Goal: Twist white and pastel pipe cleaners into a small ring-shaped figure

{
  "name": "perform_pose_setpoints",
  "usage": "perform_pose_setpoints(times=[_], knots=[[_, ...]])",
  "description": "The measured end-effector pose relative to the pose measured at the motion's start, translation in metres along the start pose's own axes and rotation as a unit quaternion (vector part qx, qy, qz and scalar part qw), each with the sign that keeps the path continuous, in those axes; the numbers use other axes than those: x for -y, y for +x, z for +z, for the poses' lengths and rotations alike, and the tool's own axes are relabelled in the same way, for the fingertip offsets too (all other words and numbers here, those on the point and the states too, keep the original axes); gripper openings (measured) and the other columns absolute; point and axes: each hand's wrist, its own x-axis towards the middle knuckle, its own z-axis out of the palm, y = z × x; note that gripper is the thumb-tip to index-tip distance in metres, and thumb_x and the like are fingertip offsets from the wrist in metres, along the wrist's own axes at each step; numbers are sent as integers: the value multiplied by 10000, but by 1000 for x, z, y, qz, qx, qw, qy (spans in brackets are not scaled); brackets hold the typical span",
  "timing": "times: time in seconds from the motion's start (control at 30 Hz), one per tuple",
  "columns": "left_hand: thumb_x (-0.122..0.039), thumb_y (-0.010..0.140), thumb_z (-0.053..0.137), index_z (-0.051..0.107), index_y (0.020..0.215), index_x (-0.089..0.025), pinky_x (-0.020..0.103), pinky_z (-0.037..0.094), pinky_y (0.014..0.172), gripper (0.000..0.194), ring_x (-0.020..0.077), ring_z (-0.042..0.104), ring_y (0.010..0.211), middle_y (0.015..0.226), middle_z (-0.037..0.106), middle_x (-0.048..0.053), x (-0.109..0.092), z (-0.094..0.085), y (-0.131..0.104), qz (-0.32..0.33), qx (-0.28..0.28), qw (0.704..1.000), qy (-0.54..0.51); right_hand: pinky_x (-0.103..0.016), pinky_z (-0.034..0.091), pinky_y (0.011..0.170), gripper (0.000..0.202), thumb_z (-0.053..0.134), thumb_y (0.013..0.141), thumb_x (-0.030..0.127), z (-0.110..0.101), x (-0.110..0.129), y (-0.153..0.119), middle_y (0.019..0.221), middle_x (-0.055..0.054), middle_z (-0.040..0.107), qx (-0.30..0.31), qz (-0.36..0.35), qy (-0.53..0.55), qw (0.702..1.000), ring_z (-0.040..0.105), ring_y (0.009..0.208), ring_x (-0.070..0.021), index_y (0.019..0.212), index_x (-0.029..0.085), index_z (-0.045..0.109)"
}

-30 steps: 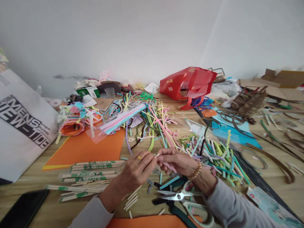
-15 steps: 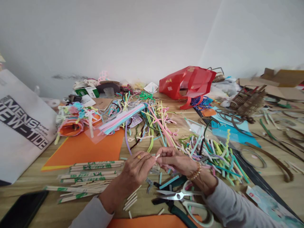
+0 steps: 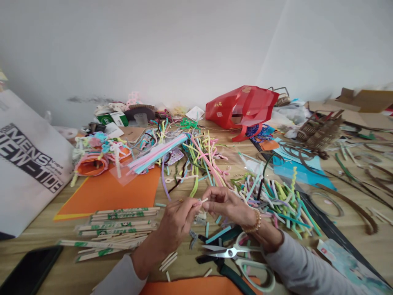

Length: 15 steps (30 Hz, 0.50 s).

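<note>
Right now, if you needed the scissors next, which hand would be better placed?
Probably the right hand: the scissors lie just below it, handles beside its grey sleeve. The left hand is nearer the pointed blades. Both hands seem to pinch a short pale stick, though.

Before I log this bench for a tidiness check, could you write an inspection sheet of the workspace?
Surface: wood-grain tabletop, orange sheet at the near edge.
Work in hand: short pale stick, partly covered; similar pieces lie on the tabletop.
Clutter: slightly open scissors, blades pointing left; wrapped sticks, fuzzy stems, red bag, dark phone.
Hands: left hand and right hand, both pinching the stick.
Cables: nothing seen.
Surroundings: pale wall behind, with a dark smudge.
</note>
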Motion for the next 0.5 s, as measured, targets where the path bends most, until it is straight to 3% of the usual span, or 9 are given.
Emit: perform_pose_setpoints(times=[0.13,0.27,0.4,0.5], knots=[[-316,959,377,573,800,-190,241,451,655,282,135,607,642,672,639,-5,-7,-2,5,-123,63,979,-147,-219,351,520,352,637,806,506,1,-2,0,611,26,527,-22,-28,-72,997,455,556,-97,785,157,601],[-387,950,378,532,682,-186,266,464,683,368,155,633,625,594,634,-6,-7,-3,13,-218,106,918,-313,-231,347,532,349,596,835,511,1,-1,-1,641,13,533,-39,-43,-133,990,455,588,-113,788,166,592],[-432,915,436,525,655,-182,296,480,702,372,194,670,633,509,615,-4,-2,0,15,-257,139,841,-456,-244,372,564,297,565,870,462,-1,1,-2,678,-7,561,-47,-64,-215,973,489,649,-139,798,177,609],[-429,901,473,539,685,-176,294,480,681,339,189,663,614,528,623,-5,1,2,15,-266,134,827,-476,-249,381,585,268,561,878,428,-2,2,-3,699,-13,573,-50,-77,-241,966,501,678,-147,797,179,615]])
